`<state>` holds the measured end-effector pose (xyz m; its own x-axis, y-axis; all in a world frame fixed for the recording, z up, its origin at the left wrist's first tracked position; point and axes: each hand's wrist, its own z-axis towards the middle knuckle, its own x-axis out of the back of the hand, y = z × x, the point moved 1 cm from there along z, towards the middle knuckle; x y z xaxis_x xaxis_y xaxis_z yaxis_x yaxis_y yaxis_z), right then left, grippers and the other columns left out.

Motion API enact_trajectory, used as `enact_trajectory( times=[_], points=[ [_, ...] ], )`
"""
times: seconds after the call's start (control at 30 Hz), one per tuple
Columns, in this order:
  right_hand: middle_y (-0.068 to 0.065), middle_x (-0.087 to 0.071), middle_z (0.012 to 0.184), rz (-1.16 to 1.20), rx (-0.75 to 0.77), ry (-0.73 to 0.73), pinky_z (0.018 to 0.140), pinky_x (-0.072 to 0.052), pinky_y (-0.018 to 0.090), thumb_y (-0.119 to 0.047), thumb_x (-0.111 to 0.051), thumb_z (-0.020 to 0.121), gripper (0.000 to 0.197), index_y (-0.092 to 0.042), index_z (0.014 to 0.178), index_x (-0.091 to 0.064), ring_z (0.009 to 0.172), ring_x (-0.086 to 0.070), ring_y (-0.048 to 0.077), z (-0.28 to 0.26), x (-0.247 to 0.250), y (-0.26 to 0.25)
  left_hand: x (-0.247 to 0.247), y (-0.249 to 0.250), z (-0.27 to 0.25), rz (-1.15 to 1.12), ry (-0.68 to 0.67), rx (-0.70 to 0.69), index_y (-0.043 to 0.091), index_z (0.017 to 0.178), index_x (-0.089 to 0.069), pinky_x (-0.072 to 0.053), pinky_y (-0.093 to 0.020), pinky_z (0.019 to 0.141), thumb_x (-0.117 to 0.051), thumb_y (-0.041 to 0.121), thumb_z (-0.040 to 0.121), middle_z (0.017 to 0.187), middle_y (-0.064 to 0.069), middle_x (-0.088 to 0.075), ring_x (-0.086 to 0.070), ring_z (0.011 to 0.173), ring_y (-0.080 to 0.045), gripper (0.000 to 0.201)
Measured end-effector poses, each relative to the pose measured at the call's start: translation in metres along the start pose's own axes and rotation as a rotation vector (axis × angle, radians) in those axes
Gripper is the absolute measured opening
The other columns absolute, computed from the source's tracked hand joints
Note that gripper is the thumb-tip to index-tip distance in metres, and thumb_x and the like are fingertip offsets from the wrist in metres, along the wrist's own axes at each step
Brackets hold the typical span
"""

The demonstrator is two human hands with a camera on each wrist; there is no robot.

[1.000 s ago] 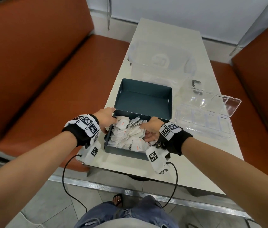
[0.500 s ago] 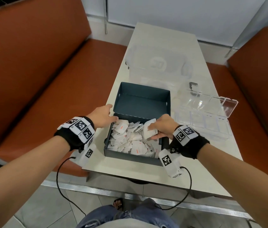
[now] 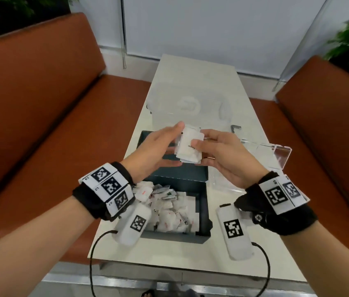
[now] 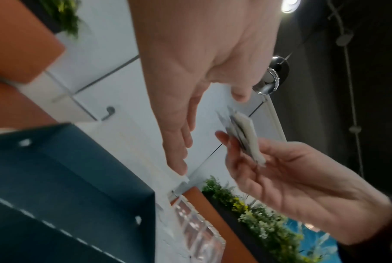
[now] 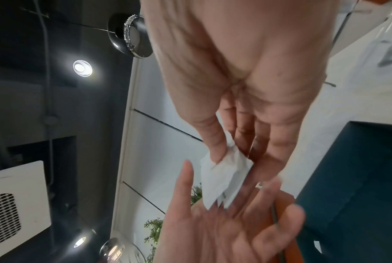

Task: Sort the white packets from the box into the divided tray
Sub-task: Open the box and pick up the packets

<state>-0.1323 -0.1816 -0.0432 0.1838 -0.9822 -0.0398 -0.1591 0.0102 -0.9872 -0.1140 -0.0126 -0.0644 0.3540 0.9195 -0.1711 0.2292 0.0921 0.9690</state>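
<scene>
My right hand (image 3: 216, 146) is raised above the dark teal box (image 3: 203, 202) and pinches a small stack of white packets (image 3: 190, 146) between thumb and fingers. The right wrist view shows the thumb pressed on the stack of packets (image 5: 224, 174). My left hand (image 3: 160, 144) is held beside the stack with straight fingers, empty. In the left wrist view a narrow gap separates it from the packets (image 4: 246, 137). Many loose white packets (image 3: 169, 211) fill the box's near half. The clear divided tray (image 3: 276, 155) lies right of the box, partly hidden by my right hand.
A large clear plastic container (image 3: 188, 103) stands at the far end of the narrow white table (image 3: 229, 254). Orange benches (image 3: 40, 125) run along both sides. The box's far half (image 3: 182, 174) holds no packets. Cables hang from both wrist units over the table's near edge.
Both hands have risen out of the box to chest height. The right hand brought a stack of packets up; the left hand left the box rim and opened beside it.
</scene>
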Motion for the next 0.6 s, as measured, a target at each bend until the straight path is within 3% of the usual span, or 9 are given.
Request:
enact_trajectory(
  times=[0.07, 0.17, 0.23, 0.3, 0.4, 0.5, 0.6],
  points=[
    [0.01, -0.073, 0.097, -0.043, 0.046, 0.066, 0.07, -0.057, 0.029, -0.01, -0.061, 0.092, 0.017, -0.009, 0.109, -0.064, 0.087, -0.071, 0.02, 0.0, -0.002, 0.0, -0.013, 0.002, 0.001, -0.16, -0.099, 0.071, 0.02, 0.125, -0.059, -0.055, -0.049, 0.089, -0.047, 0.05, 0.095, 0.119, -0.011, -0.068, -0.066, 0.109, -0.028, 0.044],
    [0.015, -0.071, 0.1, 0.003, 0.069, 0.141, 0.078, -0.059, 0.039, -0.008, -0.061, 0.092, 0.018, -0.005, 0.109, -0.063, 0.093, -0.07, 0.028, -0.003, 0.0, 0.005, -0.027, 0.0, 0.003, -0.386, -0.196, 0.129, 0.013, 0.131, -0.055, -0.054, -0.055, 0.086, -0.044, 0.033, 0.1, 0.127, -0.021, -0.061, -0.065, 0.106, -0.036, 0.039],
    [0.008, -0.07, 0.094, -0.07, 0.098, 0.184, 0.071, -0.06, 0.032, -0.007, -0.065, 0.089, 0.019, -0.012, 0.107, -0.064, 0.088, -0.071, 0.025, -0.005, 0.006, 0.007, -0.031, -0.002, 0.007, -0.449, -0.198, 0.133, 0.011, 0.132, -0.054, -0.055, -0.055, 0.083, -0.039, 0.018, 0.102, 0.126, -0.021, -0.062, -0.066, 0.105, -0.038, 0.034],
    [-0.002, -0.063, 0.09, -0.287, 0.146, 0.242, 0.064, -0.057, 0.024, -0.013, -0.072, 0.083, 0.03, -0.024, 0.108, -0.061, 0.077, -0.069, 0.016, -0.006, 0.016, 0.006, -0.034, -0.002, 0.011, -0.432, -0.176, 0.125, 0.01, 0.13, -0.053, -0.057, -0.052, 0.08, -0.04, 0.01, 0.102, 0.122, -0.02, -0.065, -0.066, 0.105, -0.038, 0.031],
    [-0.004, -0.06, 0.096, -0.515, 0.201, 0.2, 0.069, -0.056, 0.027, -0.021, -0.077, 0.077, 0.043, -0.032, 0.115, -0.058, 0.074, -0.065, 0.014, -0.006, 0.032, 0.004, -0.037, -0.002, 0.017, -0.293, -0.108, 0.086, 0.007, 0.129, -0.052, -0.059, -0.043, 0.077, -0.049, 0.009, 0.099, 0.118, -0.016, -0.068, -0.069, 0.103, -0.031, 0.03],
    [-0.007, -0.061, 0.088, -0.517, 0.209, 0.163, 0.06, -0.051, 0.019, -0.021, -0.08, 0.074, 0.041, -0.035, 0.108, -0.061, 0.067, -0.063, 0.005, -0.005, 0.047, 0.002, -0.045, 0.0, 0.023, -0.203, -0.097, 0.074, 0.008, 0.128, -0.054, -0.06, -0.039, 0.076, -0.057, 0.011, 0.095, 0.116, -0.012, -0.07, -0.069, 0.102, -0.027, 0.034],
    [-0.002, -0.064, 0.082, -0.486, 0.202, 0.174, 0.055, -0.053, 0.021, -0.018, -0.08, 0.075, 0.037, -0.039, 0.098, -0.061, 0.062, -0.064, 0.005, -0.003, 0.063, 0.0, -0.056, 0.002, 0.031, -0.174, -0.12, 0.109, 0.01, 0.127, -0.057, -0.06, -0.039, 0.079, -0.06, 0.015, 0.094, 0.117, -0.012, -0.069, -0.068, 0.105, -0.028, 0.034]
  ],
)
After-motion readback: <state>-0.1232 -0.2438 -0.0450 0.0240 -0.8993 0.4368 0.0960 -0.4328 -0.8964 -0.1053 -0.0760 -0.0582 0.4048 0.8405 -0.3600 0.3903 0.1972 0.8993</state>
